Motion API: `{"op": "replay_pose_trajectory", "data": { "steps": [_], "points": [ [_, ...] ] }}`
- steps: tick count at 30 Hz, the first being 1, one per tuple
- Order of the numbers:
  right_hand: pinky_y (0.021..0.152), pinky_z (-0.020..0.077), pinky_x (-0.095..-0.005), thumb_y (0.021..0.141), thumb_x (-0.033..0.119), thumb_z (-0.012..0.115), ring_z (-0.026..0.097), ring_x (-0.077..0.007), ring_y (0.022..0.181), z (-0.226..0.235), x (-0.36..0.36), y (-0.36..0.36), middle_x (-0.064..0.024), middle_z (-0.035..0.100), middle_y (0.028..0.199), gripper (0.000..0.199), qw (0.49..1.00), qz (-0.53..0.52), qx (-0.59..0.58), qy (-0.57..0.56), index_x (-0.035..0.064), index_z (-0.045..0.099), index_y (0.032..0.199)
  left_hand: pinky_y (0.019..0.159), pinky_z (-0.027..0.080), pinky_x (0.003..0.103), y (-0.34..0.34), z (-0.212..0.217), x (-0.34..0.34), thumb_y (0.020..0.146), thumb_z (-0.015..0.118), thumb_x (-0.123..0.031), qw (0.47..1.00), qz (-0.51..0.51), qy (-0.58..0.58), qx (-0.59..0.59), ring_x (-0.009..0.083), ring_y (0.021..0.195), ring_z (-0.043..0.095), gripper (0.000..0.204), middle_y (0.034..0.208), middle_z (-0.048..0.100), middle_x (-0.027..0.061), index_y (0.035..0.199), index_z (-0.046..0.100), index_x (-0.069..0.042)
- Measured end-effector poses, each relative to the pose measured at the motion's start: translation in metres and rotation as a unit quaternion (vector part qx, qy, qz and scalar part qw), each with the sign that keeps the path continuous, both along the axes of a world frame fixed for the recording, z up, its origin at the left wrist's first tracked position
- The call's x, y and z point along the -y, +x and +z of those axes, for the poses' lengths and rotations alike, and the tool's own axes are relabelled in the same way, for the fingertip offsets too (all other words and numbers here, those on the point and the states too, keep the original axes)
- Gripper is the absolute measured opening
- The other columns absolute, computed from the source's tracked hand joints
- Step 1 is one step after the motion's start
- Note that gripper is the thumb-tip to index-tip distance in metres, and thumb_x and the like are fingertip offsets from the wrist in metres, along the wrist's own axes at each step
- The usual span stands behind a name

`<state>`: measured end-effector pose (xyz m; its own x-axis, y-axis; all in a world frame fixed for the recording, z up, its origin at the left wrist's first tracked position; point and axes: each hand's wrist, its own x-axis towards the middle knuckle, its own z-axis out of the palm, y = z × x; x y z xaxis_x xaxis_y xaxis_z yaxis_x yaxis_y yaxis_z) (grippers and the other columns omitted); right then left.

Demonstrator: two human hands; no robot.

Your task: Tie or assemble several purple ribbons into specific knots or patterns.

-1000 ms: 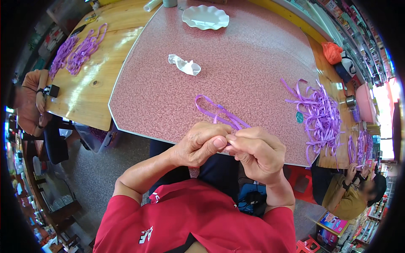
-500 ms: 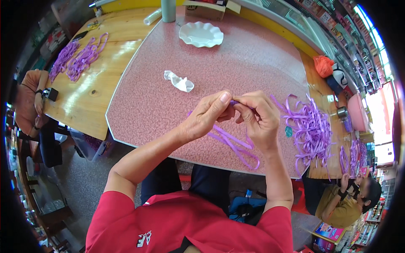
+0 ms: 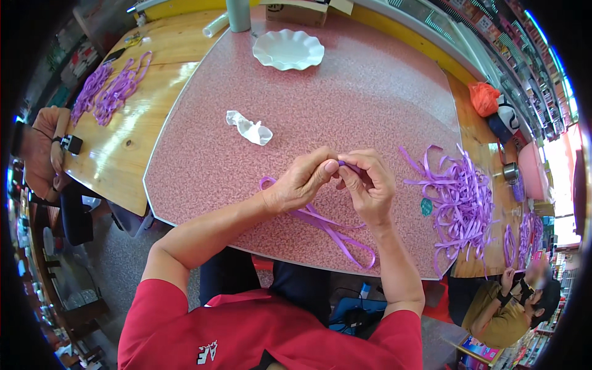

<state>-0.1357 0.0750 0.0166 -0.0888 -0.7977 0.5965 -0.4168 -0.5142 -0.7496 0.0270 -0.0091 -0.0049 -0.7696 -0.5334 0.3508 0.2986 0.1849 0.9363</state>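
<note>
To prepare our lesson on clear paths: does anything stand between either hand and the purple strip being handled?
Nothing visible does: the left hand and right hand both pinch the purple strip directly, over the pink table.

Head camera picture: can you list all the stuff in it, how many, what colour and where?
Held strap: at least one, purple, at both hands' fingertips, with loops below
Strap heap: one, purple, table's right side
Strap bundles: two, purple, left wooden surface
Table: one, speckled pink, middle
Plate: one, white, far end
Crumpled piece: one, white, left of centre
Oval piece: one, green, beside heap
Cylinder: one, grey-green, far edge
Cardboard box: one, brown, far edge
Bag: one, orange, far right
Other people: two, orange top left, mustard top right
Shelf goods: too small to count
Left hand: one, bare, centre
Right hand: one, bare, beside it
</note>
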Motion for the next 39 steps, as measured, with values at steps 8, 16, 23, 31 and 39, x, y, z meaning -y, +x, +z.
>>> {"op": "replay_pose_trajectory", "data": {
  "steps": [8,16,23,31,39],
  "points": [
    [0.059,0.0575,-0.0239,0.092,0.0,0.068,0.065,-0.0135,0.075,-0.006,-0.005,-0.004,-0.0115,0.061,0.102,0.015,0.995,-0.034,-0.087,-0.039,-0.0036,0.065,0.106,0.073,0.044,0.029,0.005,-0.003,0.003,0.108,0.043,-0.035,0.999,-0.027,-0.004,0.027,0.0118,0.081,0.048,0.038,0.095,0.052,0.0042,0.117,0.055,0.0],
    [0.06,0.0571,-0.0247,0.091,-0.001,0.067,0.065,-0.0153,0.075,-0.006,-0.006,0.001,-0.0137,0.062,0.099,0.014,0.994,-0.043,-0.086,-0.043,-0.0053,0.066,0.104,0.068,0.045,0.034,0.009,-0.002,0.001,0.107,0.044,-0.032,0.994,0.024,-0.104,0.012,0.0191,0.076,0.053,0.034,0.088,0.054,0.0096,0.113,0.055,0.0],
    [0.06,0.057,-0.024,0.09,-0.001,0.068,0.065,-0.0159,0.076,-0.002,-0.002,-0.001,-0.0139,0.062,0.098,0.014,0.987,-0.047,-0.135,-0.077,-0.0052,0.066,0.104,0.065,0.045,0.038,0.007,-0.009,0.004,0.106,0.048,-0.026,0.986,0.036,-0.164,0.009,0.0281,0.072,0.056,0.027,0.086,0.054,0.014,0.111,0.055,0.0],
    [0.06,0.0522,-0.0269,0.084,0.0,0.077,0.065,-0.0186,0.075,-0.004,-0.01,0.003,-0.0118,0.066,0.094,0.02,0.989,-0.076,-0.12,-0.052,0.002,0.068,0.101,0.064,0.045,0.04,0.005,-0.007,0.003,0.105,0.049,-0.022,0.985,0.046,-0.165,0.005,0.0312,0.073,0.058,0.024,0.086,0.055,0.0152,0.11,0.056,0.0],
    [0.06,0.0537,-0.0292,0.083,0.0,0.078,0.066,-0.0203,0.077,-0.003,-0.009,0.001,-0.0121,0.066,0.095,0.021,0.982,-0.062,-0.154,-0.087,0.0018,0.068,0.101,0.066,0.046,0.039,0.008,-0.003,0.008,0.105,0.049,-0.024,0.987,0.026,-0.161,0.004,0.0299,0.073,0.058,0.027,0.086,0.056,0.0151,0.108,0.058,0.001]
  ]
}}
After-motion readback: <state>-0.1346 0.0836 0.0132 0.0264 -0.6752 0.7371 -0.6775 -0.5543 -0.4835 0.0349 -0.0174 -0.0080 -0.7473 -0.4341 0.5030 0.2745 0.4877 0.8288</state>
